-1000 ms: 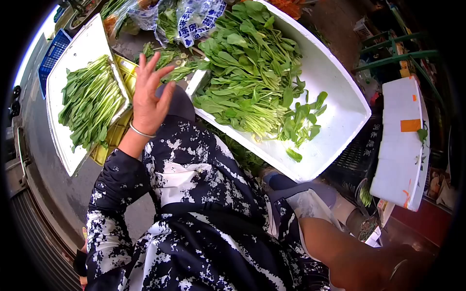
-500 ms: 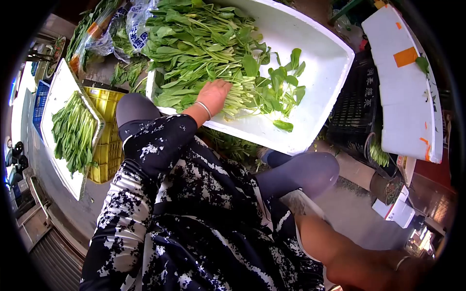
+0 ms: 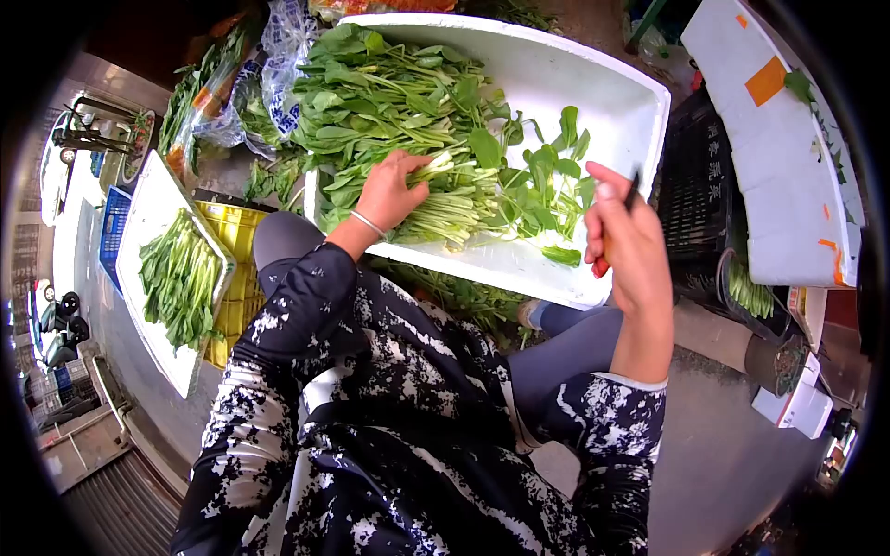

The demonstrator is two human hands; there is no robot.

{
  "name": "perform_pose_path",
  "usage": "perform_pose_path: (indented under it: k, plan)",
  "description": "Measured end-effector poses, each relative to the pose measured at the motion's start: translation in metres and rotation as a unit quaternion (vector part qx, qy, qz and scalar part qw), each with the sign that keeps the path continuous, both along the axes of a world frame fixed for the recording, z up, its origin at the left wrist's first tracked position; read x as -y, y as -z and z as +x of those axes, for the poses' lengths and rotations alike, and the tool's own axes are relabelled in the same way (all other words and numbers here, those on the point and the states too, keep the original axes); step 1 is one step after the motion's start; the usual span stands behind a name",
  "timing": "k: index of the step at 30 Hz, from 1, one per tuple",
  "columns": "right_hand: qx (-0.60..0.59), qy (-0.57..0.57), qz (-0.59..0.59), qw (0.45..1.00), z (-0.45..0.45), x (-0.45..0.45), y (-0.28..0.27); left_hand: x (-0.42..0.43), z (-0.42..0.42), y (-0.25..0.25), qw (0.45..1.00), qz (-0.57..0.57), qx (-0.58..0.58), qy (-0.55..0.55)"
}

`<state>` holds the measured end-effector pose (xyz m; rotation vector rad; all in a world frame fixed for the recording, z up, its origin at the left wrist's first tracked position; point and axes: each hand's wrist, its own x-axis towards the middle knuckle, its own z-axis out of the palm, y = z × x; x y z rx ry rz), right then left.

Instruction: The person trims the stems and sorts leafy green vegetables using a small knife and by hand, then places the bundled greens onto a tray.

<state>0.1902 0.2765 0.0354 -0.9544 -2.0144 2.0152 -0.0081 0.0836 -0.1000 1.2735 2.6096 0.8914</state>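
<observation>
A white foam box lies before my knees. Leafy greens with pale stems are heaped on its left side, and a few looser sprigs spread to the right. My left hand is closed on some of the pale stems at the near side of the heap. Raised over the box's right edge, my right hand grips a small knife-like tool. Its dark, narrow end sticks up past the fingers, and a red-orange part shows below them; most of it is hidden by the hand.
At left, a white foam lid carries a bunch of greens above a yellow crate. Plastic bags lie at the box's far left. Black crates and another white foam piece stand at right. More greens lie below the box.
My right hand has come up from the lower right to the box's right edge with the small tool in it. The left hand has shifted slightly left, its fingers now at pale stems.
</observation>
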Motion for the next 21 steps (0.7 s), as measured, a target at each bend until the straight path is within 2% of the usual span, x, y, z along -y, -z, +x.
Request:
perform_pose_path:
  k: [1, 3, 5, 8, 9, 10, 12, 13, 15, 19, 21]
  plan:
    - [0.033, -0.047, 0.102, 0.993, -0.009, 0.001, 0.016, 0.007, -0.004, -0.011, 0.996, 0.059, 0.064, -0.014]
    - [0.011, -0.088, 0.168, 0.982, -0.027, 0.006, 0.048, 0.020, -0.013, -0.019, 0.989, 0.146, 0.026, 0.013]
    - [-0.030, -0.068, 0.159, 0.985, -0.045, 0.014, 0.079, 0.030, -0.012, -0.041, 0.977, 0.187, 0.098, -0.026]
    - [-0.025, -0.061, 0.132, 0.989, -0.057, 0.024, 0.124, 0.040, -0.012, -0.072, 0.925, 0.240, 0.290, -0.049]
    - [-0.015, -0.077, 0.124, 0.989, -0.057, 0.027, 0.123, 0.040, -0.013, -0.076, 0.891, 0.273, 0.361, -0.036]
    - [-0.014, -0.073, 0.122, 0.990, -0.055, 0.029, 0.122, 0.039, -0.011, -0.078, 0.891, 0.270, 0.363, -0.033]
    - [-0.066, -0.080, 0.060, 0.993, -0.052, 0.033, 0.113, 0.030, -0.004, -0.082, 0.787, 0.307, 0.535, -0.018]
    - [-0.058, -0.074, 0.064, 0.993, -0.051, 0.033, 0.108, 0.023, 0.000, -0.082, 0.782, 0.307, 0.542, -0.013]
    - [-0.132, -0.086, 0.030, 0.987, -0.051, 0.032, 0.099, 0.007, 0.009, -0.080, 0.714, 0.306, 0.629, 0.022]
    - [-0.165, -0.107, -0.060, 0.979, -0.047, 0.025, 0.084, -0.019, 0.023, -0.065, 0.673, 0.281, 0.682, 0.055]
    - [-0.163, -0.105, -0.070, 0.979, -0.046, 0.021, 0.081, -0.027, 0.031, -0.060, 0.684, 0.271, 0.675, 0.057]
